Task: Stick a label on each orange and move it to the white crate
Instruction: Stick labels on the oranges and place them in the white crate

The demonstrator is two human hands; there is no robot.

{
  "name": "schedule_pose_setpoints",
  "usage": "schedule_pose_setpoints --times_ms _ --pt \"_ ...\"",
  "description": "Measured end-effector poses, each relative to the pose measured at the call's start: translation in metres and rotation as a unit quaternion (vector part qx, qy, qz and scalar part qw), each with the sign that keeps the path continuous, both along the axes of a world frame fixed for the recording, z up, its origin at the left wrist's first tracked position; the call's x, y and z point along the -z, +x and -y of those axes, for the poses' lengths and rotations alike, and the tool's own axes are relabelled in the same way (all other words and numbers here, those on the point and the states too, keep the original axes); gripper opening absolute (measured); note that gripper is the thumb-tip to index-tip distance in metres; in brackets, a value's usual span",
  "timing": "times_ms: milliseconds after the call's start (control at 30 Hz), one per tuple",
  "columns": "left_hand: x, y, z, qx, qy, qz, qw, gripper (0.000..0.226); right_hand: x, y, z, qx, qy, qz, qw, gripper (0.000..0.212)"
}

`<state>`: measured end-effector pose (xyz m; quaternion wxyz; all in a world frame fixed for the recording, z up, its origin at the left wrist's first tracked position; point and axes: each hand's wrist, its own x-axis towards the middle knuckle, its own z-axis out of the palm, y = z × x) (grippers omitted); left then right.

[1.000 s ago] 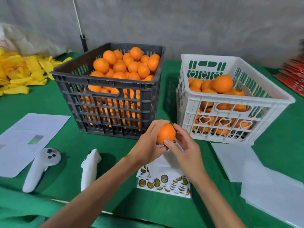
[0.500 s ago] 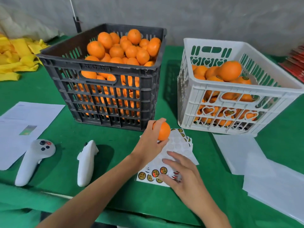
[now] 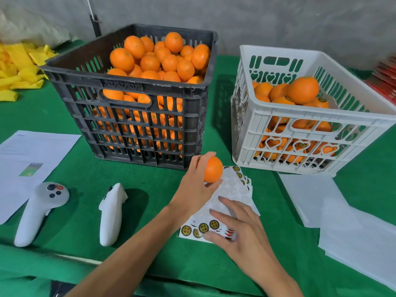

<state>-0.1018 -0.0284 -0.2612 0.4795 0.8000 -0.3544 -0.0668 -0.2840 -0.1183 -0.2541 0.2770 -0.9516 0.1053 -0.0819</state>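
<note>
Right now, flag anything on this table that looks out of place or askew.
Two white handheld controllers lie on the green cloth left of the label sheet, unrelated to labelling. The label sheets are fanned unevenly. Nothing looks spilled or damaged.

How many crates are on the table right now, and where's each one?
2. The black crate stands left of centre, heaped with oranges. The white crate stands to its right, partly filled. Nothing visible suggests a third, though the table runs past the frame edges.
</note>
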Motion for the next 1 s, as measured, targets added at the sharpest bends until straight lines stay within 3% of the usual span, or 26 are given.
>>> schedule_pose_setpoints --times_ms 167,367,567,667,800,867,933,1000 --pt "0.004 -0.017 -0.005 0.040 -0.020 -0.006 0.999 0.075 0.005 -0.004 -0.006 -0.007 -0.037 0.081 0.996 0.041" --pt "0.008 -0.018 -0.006 0.054 0.000 -0.005 0.999 0.076 0.000 -0.005 -0.007 0.027 0.123 0.078 0.989 0.021" --pt "0.008 -0.019 -0.007 0.064 0.013 0.008 0.998 0.076 -0.006 -0.003 -0.007 0.059 0.214 0.036 0.974 0.014" --pt "0.007 -0.019 -0.008 0.067 0.018 0.012 0.998 0.075 -0.010 0.000 -0.010 0.075 0.240 0.048 0.967 0.025" --pt "0.007 -0.019 -0.007 0.061 0.023 0.004 0.998 0.078 -0.022 0.011 -0.002 0.182 0.334 0.078 0.921 0.021" --pt "0.008 -0.018 -0.007 0.056 0.021 0.004 0.998 0.079 -0.032 0.024 0.008 0.257 0.272 0.154 0.914 0.015" --pt "0.008 -0.018 -0.006 0.054 0.020 -0.002 0.998 0.082 -0.041 0.038 0.012 0.280 0.128 0.214 0.927 0.012" --pt "0.005 -0.019 -0.006 0.058 0.019 -0.005 0.998 0.090 -0.047 0.048 0.005 0.258 0.025 0.208 0.943 0.017"
